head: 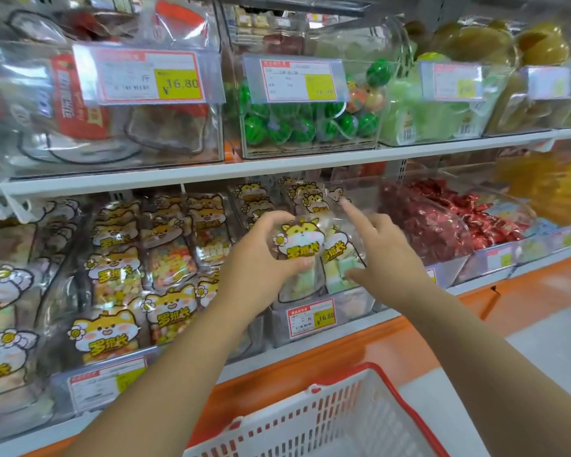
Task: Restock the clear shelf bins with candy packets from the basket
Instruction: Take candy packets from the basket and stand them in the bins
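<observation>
Centrally, the left hand (261, 255) grips a candy packet (299, 240) by its left edge, fingers curled over the top and thumb beneath, label toward the viewer; the packet stands roughly upright, long axis near vertical, at the open mouth of the clear bin (356, 303), above its price tag (310, 316). The right hand (386, 255) holds nothing that can be seen; its index finger (350, 212) is extended toward the rear packets (314, 199) in the bin, its thumb touching a second packet (335, 255) just beside the first. The basket (327, 413) sits below, near the viewer. Judged step: seating the packet; the free slot lies directly beyond and below the grip, so the left hand, being nearer, would likely lower it, kept upright, alongside its neighbours.
</observation>
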Motion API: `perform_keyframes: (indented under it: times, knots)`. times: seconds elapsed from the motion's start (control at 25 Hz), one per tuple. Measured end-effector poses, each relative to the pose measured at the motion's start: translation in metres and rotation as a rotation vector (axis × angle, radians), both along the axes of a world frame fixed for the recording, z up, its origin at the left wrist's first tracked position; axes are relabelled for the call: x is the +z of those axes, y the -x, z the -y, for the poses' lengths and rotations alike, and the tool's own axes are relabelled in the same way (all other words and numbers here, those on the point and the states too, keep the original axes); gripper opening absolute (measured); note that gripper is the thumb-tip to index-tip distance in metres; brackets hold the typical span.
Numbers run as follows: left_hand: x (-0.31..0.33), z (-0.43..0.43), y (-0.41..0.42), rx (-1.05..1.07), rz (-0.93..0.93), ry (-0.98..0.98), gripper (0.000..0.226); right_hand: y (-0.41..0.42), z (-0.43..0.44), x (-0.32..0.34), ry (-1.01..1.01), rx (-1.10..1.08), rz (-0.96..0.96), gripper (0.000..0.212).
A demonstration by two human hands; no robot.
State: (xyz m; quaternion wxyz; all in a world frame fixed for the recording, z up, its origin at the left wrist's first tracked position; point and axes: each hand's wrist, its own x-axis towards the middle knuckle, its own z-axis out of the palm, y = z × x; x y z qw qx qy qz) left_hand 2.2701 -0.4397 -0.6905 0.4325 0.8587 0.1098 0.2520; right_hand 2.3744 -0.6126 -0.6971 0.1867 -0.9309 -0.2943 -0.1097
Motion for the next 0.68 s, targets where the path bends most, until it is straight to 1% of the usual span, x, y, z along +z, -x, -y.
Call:
perform_keyframes:
  times: [0.04,0.08,0.12,0.16,0.24,0.28,0.32,0.4,0.48,0.56,0.64,0.68]
  knots:
    - [0.001,0.004,-0.003,0.026,-0.040,-0.114,0.068,-0.002,0.000,-0.001,0.021,0.040,0.016,0.098]
    - [0.000,0.007,-0.007,0.052,-0.068,-0.221,0.077,-0.006,0.002,-0.004,0.073,0.035,0.036,0.091]
    - [-0.002,0.008,-0.010,0.069,-0.075,-0.302,0.083,-0.009,0.004,-0.007,0.138,-0.005,0.078,0.084]
    - [-0.005,0.007,-0.012,0.076,-0.068,-0.378,0.084,-0.011,0.005,-0.011,0.199,-0.061,0.128,0.078]
    - [-0.011,0.004,-0.016,0.099,-0.057,-0.601,0.072,-0.015,0.010,-0.015,0.270,-0.148,0.190,0.072]
    - [-0.014,0.000,-0.017,0.112,-0.068,-0.712,0.066,-0.016,0.013,-0.015,0.276,-0.165,0.193,0.069]
    - [-0.017,-0.004,-0.017,0.122,-0.099,-0.782,0.062,-0.017,0.015,-0.015,0.265,-0.166,0.187,0.067]
    - [-0.021,-0.009,-0.019,0.133,-0.156,-0.813,0.059,-0.017,0.015,-0.014,0.177,-0.116,0.170,0.066]
    - [-0.020,-0.007,-0.019,0.133,-0.153,-0.762,0.054,-0.012,0.007,-0.012,0.077,-0.001,0.155,0.069]
    - [-0.019,-0.005,-0.020,0.177,-0.098,-0.699,0.043,-0.007,-0.003,-0.014,0.128,0.069,0.139,0.064]
    - [-0.019,-0.005,-0.020,0.269,-0.081,-0.685,0.031,-0.009,-0.004,-0.017,0.226,0.053,0.133,0.058]
    - [-0.018,-0.006,-0.020,0.306,-0.108,-0.684,0.026,-0.012,-0.003,-0.018,0.244,0.022,0.121,0.056]
